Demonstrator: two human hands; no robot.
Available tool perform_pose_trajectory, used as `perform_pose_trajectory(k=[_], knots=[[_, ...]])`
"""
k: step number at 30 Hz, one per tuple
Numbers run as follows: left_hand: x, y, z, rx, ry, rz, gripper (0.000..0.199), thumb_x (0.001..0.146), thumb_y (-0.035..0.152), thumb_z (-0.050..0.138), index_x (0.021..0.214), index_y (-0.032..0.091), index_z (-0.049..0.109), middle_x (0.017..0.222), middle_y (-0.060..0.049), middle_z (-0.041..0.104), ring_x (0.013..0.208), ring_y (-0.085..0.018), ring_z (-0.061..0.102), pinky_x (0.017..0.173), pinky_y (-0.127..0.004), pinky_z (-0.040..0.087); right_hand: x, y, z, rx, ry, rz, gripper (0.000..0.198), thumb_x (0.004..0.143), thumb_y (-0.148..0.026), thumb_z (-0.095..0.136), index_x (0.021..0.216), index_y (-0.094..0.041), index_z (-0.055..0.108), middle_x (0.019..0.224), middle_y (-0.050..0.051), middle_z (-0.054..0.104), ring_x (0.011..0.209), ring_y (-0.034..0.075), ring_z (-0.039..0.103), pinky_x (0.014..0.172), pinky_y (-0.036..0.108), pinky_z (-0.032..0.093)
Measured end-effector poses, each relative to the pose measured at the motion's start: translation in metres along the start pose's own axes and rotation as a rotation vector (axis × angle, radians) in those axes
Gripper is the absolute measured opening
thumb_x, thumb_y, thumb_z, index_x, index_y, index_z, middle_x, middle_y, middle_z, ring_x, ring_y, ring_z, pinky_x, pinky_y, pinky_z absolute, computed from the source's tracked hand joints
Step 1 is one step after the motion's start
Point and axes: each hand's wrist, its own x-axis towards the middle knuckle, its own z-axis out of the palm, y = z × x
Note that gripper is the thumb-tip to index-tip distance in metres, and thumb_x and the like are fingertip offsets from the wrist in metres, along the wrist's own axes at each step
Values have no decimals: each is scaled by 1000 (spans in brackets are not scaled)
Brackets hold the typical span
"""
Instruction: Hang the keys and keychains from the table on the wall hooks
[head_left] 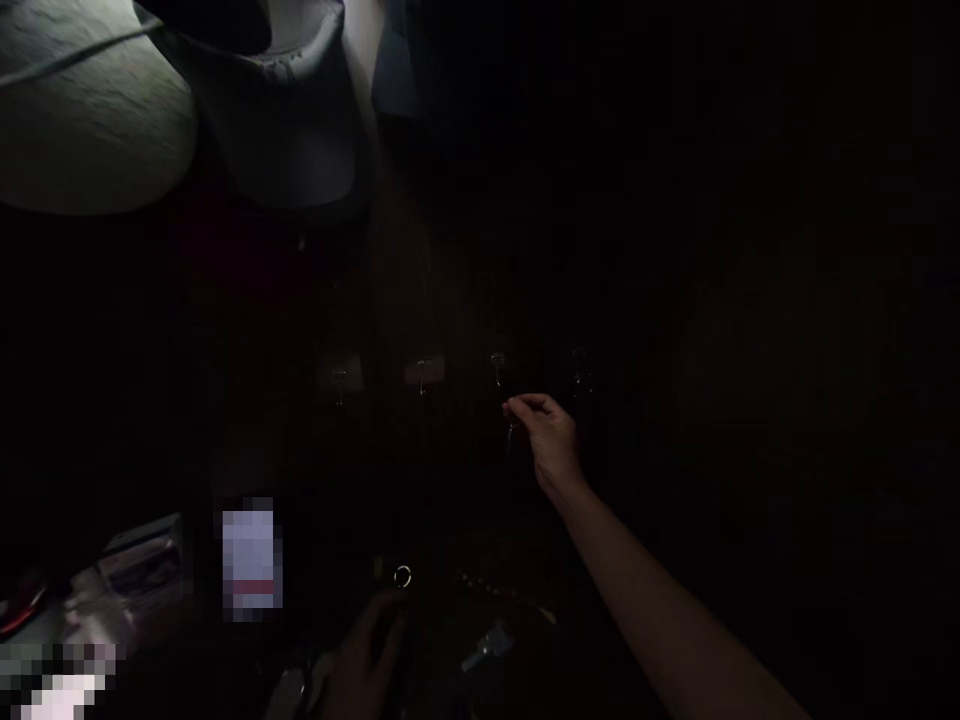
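Observation:
My right hand [551,440] is raised in a pinch, its thumb and fingertips closed on a small shiny hanging thing [511,436], perhaps a key; the dark hides its details. Just above the fingertips is a small metal hook [496,368] on the dark upright surface. Low in the view, my left hand [367,650] is dim, with thumb and forefinger apart. A bright metal ring [403,576] lies just beyond its fingertips. To its right are a beaded strand [502,590] and a pale blue-grey object [487,645] of unclear kind.
More hooks line the surface, including a left one [339,378], a middle one [422,372] and a faint right one [580,372]. A grey cap-like item [300,130] and a pale rounded item [90,130] hang upper left. A box [146,565] stands lower left.

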Motion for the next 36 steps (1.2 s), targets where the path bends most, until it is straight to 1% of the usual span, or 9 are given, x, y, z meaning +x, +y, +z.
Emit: perform_pose_trajectory(k=[5,8,12,16,18,20,24,28,36], knots=[[-2,-13,12,37,65,74,31,83,38,43,107,27,59,111,-2,67,104,-21,60,93,-34,47,6,13,2,-36,39,20,21,61,-33,74,72,-19,62,68,-1,68,69,14,64,65,26,49],[-2,-20,15,48,63,90,30,83,37,43,107,28,59,109,-2,67,104,-22,61,93,-34,47,9,23,1,-56,42,28,22,61,-34,74,72,-19,62,68,-1,67,69,15,64,63,26,49],[-3,-18,12,41,24,100,29,83,36,43,106,28,59,109,-2,67,103,-22,61,89,-32,49,5,33,-1,-81,41,44,21,62,-34,73,73,-19,62,68,-1,67,69,15,64,63,26,49],[-5,-12,9,36,30,84,29,84,36,44,108,29,59,112,-2,66,106,-21,60,89,-31,50,-1,25,0,-105,63,-59,19,65,-34,71,74,-21,61,70,-2,66,72,15,64,64,26,48],[-4,-10,7,32,-2,59,29,84,36,46,108,28,59,114,-2,65,107,-21,59,89,-31,50,-1,18,1,-118,79,-134,18,66,-34,70,74,-22,61,71,-2,66,72,14,63,64,25,48],[-3,-9,6,20,-28,43,28,83,35,47,107,26,60,114,-3,65,107,-21,59,89,-31,50,1,12,3,-112,85,-163,18,66,-35,70,74,-22,61,71,-2,66,71,14,63,62,25,47],[-3,-8,5,-2,-27,57,27,83,32,47,106,26,60,113,-4,65,106,-21,59,90,-32,49,7,14,3,-89,71,-110,21,65,-35,71,75,-20,61,70,-1,66,68,14,63,61,25,48],[-4,-7,4,-5,-14,65,28,83,33,47,107,27,60,112,-3,66,106,-21,60,91,-33,49,9,24,1,-122,101,-84,22,65,-36,71,76,-20,61,70,0,66,69,15,63,61,26,48],[-2,-9,4,37,-18,44,28,81,33,47,105,27,61,110,-3,67,105,-21,60,90,-33,49,4,34,-2,-114,15,6,23,64,-35,71,78,-20,61,75,0,68,74,15,64,68,28,49]])
